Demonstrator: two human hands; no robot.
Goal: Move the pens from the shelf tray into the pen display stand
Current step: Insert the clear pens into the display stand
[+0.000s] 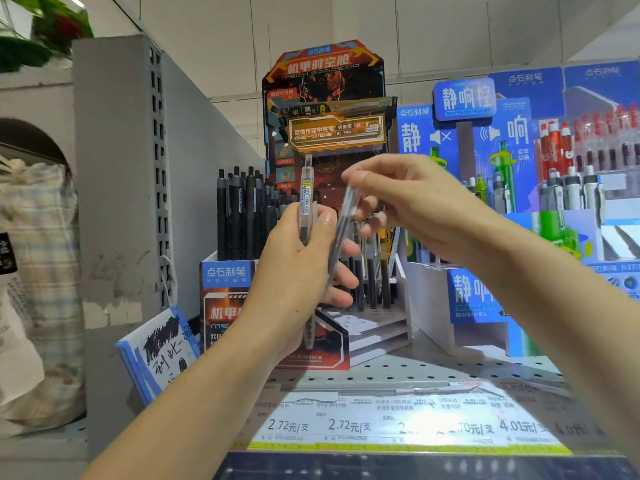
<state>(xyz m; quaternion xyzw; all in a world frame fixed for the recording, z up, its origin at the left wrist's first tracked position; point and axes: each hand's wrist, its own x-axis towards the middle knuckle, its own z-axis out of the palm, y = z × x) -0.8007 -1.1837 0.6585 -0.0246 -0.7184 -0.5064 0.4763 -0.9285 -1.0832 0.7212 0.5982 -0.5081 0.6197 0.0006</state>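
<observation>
At the far left a blue-edged scribbled notepad (162, 351) leaned against the shelf upright, and beside it a cluster of black pens (242, 216) stood in the left side of the orange-and-black pen display stand (325, 98). In front of the stand, the left hand (298, 268) gripped a clear pen (306, 202) upright, fingers curled round its barrel (the barcode label faced the camera). Just to its right, the right hand (408, 206) pinched a second clear pen (343, 230), tilted and blurred, near the first. Further right stood a blue display (485, 140) of other pens, above the price labels (381, 424).
</observation>
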